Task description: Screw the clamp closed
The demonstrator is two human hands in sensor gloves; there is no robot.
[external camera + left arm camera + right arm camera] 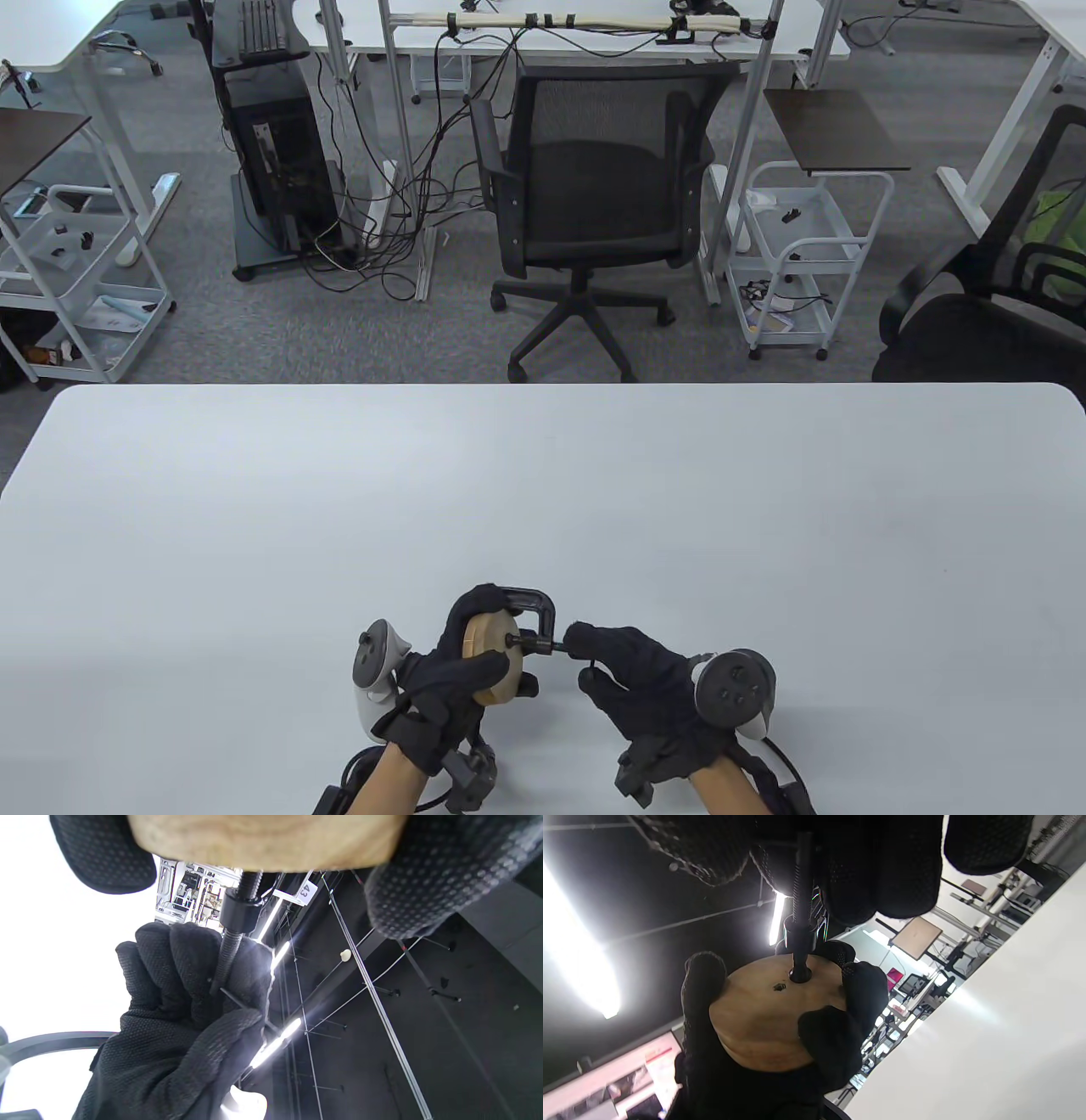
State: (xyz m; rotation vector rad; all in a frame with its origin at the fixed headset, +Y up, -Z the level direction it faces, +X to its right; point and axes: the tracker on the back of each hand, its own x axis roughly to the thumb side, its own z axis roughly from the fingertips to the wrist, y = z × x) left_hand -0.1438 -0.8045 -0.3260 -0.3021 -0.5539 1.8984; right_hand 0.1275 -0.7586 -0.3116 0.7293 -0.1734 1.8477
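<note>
- Gripping a round wooden disc (495, 668), the left hand (450, 679) holds it above the white table (543, 509) at the near edge.
- A black C-clamp (530, 604) straddles the disc, its screw (801, 899) pressing the disc's right face.
- The right hand (632, 675) pinches the screw's crossbar handle (237, 1003) just right of the clamp.

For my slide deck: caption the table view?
Left hand holds wooden disc in clamp; right hand pinches its screw handle.
</note>
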